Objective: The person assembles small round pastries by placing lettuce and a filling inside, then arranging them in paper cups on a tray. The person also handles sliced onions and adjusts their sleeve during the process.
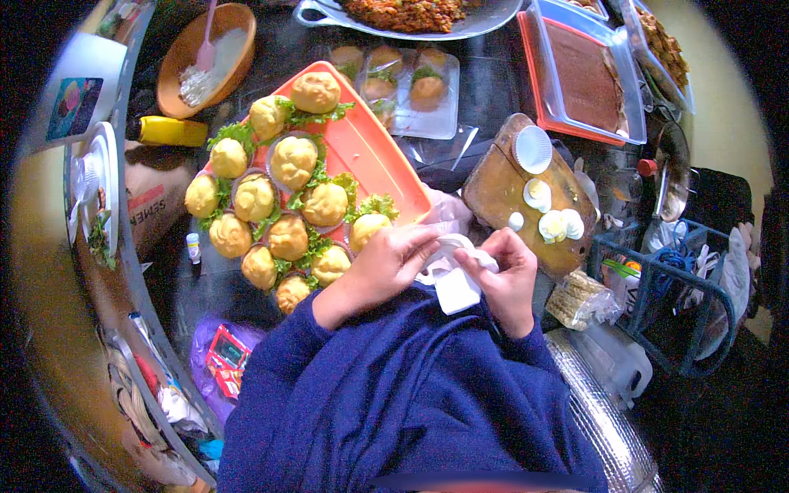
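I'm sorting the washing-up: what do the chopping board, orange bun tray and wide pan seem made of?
Chopping board: probably wood, matte and worn, going by its mottled brown surface.
Orange bun tray: likely plastic, smooth, evenly coloured.
Wide pan: apparently metal, its grey rim softly shiny.
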